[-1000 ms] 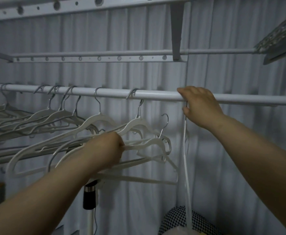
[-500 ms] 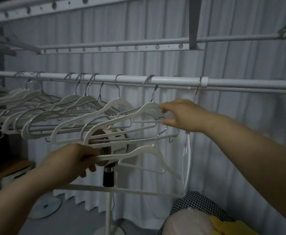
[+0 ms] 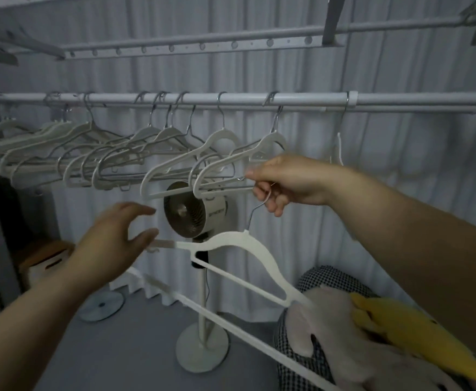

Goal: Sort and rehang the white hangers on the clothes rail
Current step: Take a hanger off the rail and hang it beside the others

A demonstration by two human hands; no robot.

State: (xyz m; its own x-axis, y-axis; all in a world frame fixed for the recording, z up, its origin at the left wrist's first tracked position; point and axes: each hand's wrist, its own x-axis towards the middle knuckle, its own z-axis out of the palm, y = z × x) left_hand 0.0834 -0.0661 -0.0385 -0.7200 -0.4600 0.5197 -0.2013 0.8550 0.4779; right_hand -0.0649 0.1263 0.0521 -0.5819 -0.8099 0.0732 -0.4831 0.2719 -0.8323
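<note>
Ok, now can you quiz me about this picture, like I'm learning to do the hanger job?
1. True or false: the loose white hanger is hooked on the clothes rail.
2. What holds its metal hook? A) a peg B) the right hand C) nothing
3. Fill in: behind the hangers, a round ___ stands on a pole.

Key
1. False: it is off the clothes rail and dangles below it.
2. B
3. fan
</note>
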